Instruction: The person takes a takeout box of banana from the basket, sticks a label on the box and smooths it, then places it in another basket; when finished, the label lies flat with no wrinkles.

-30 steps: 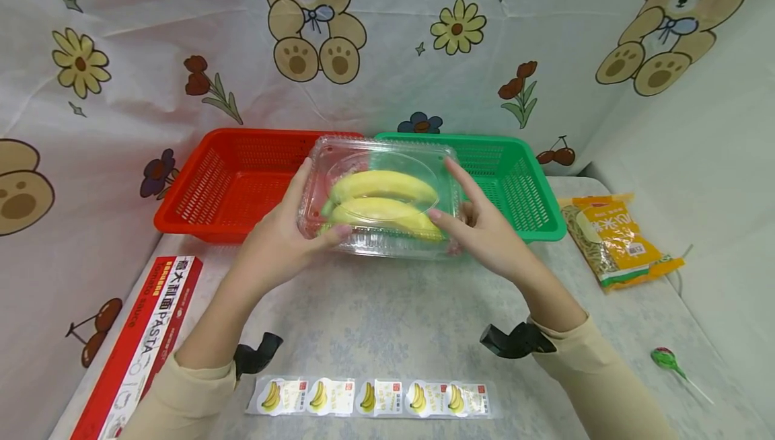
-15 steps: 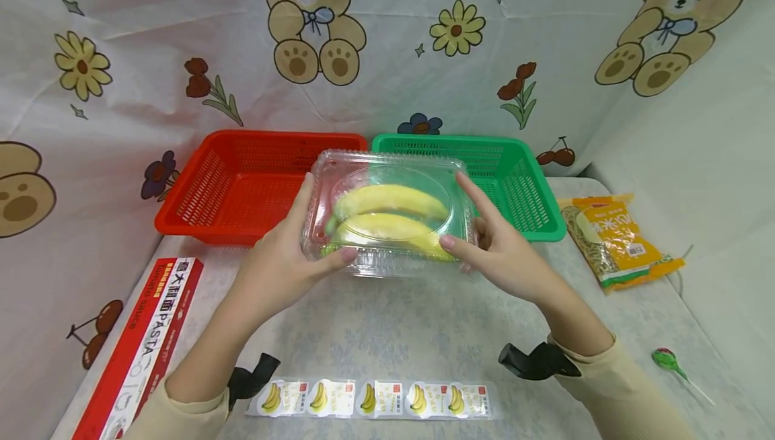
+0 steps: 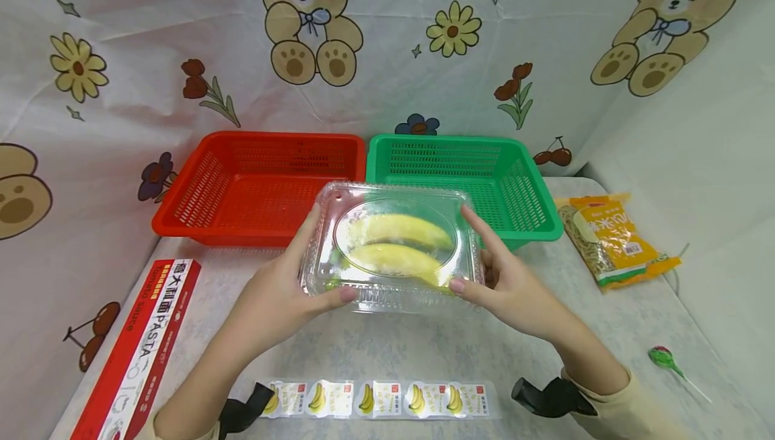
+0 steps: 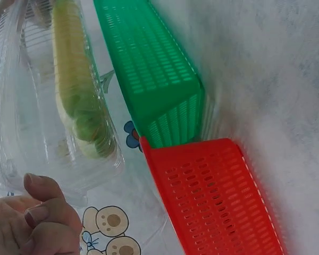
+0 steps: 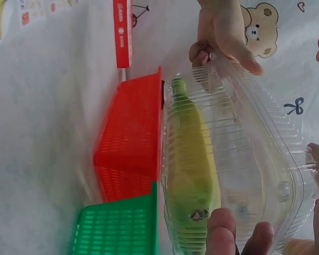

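A closed clear plastic clamshell box [image 3: 393,297] is held up in front of the baskets, above the table. Two yellow bananas [image 3: 396,260] lie inside it, with green ends visible in the wrist views. My left hand [image 3: 281,302] grips the box's left end, thumb on the front edge of the lid. At the opposite end my right hand [image 3: 514,285] holds it likewise, index finger and thumb along the lid. Curled fingers of the right hand [image 5: 228,236] show at the underside in the right wrist view.
Behind the box stand a red basket [image 3: 206,233] and a green basket [image 3: 547,230], side by side. A pasta box [image 3: 136,346] lies at left. A yellow food packet [image 3: 620,241] and a lollipop [image 3: 665,358] are at right. Banana stickers [image 3: 375,399] line the front.
Both hands have drawn the clamshell box back from the baskets toward the body and slightly right. Its lid faces the head camera more squarely now. The grip stays the same.
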A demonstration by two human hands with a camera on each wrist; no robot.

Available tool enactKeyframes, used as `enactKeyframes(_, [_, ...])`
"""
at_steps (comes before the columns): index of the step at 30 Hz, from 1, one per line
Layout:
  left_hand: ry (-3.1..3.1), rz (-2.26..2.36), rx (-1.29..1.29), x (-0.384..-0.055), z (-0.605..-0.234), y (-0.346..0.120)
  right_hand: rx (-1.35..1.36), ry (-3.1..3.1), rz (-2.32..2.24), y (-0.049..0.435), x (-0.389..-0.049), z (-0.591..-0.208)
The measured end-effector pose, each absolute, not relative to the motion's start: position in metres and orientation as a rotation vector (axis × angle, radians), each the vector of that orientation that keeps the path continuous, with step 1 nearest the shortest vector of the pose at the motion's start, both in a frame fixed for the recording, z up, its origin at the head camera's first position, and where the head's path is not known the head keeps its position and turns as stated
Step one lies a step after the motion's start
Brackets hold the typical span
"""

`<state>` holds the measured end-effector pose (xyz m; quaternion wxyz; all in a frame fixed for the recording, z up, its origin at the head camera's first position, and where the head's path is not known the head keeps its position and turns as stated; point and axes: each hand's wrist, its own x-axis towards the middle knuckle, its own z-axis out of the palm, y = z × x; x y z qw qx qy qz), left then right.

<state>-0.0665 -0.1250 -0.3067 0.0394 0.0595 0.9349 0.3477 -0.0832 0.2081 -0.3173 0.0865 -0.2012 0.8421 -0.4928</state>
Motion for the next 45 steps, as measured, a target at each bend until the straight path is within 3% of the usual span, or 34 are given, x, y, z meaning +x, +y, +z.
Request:
enactKeyframes(24, [2.79,0.916,0.083,-0.014,-0.343,-0.125,-0.619,2.414,-1.49,0.213,-0.038,-0.368])
enactKeyframes(45, [2.711,0.88,0.053,-0.022,-0.378,-0.129,-0.531,2.416,-1.361,0.209,-0.044,-0.4])
